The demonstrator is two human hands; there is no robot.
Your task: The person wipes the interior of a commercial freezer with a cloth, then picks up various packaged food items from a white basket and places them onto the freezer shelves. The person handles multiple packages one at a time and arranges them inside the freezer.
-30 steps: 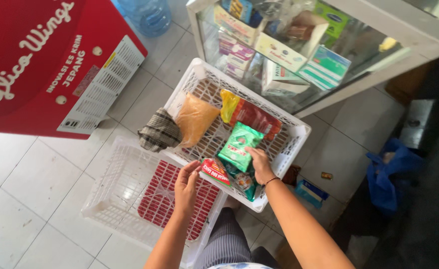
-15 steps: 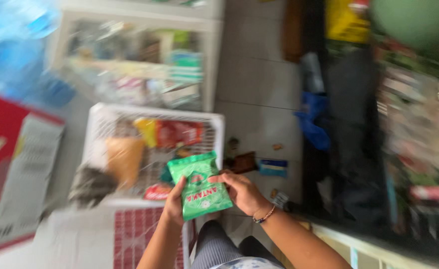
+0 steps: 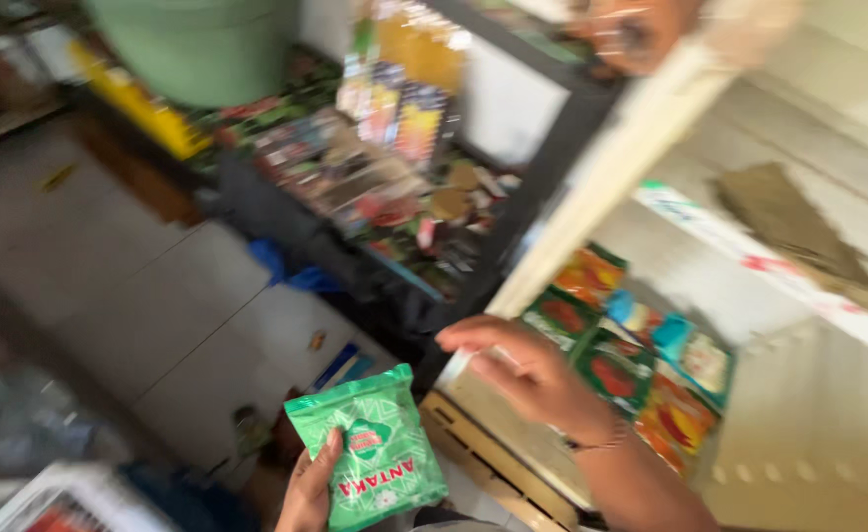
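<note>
My left hand grips a green packet by its lower left edge, low in the middle of the head view. My right hand is off the packet, fingers apart and empty, stretched toward a white display cabinet. On that cabinet's lower shelf lie several red, green and orange packets just right of the hand. The picture is blurred by head motion.
A dark rack crowded with small colourful goods stands behind, beside a large green tub. The corner of a white plastic basket shows at the bottom left. Tiled floor lies between. A brown sheet rests on the upper shelf.
My view swung right from the baskets to the white cabinet. The right hand let go of the green packet and reached toward the shelf; the left hand kept the packet.
</note>
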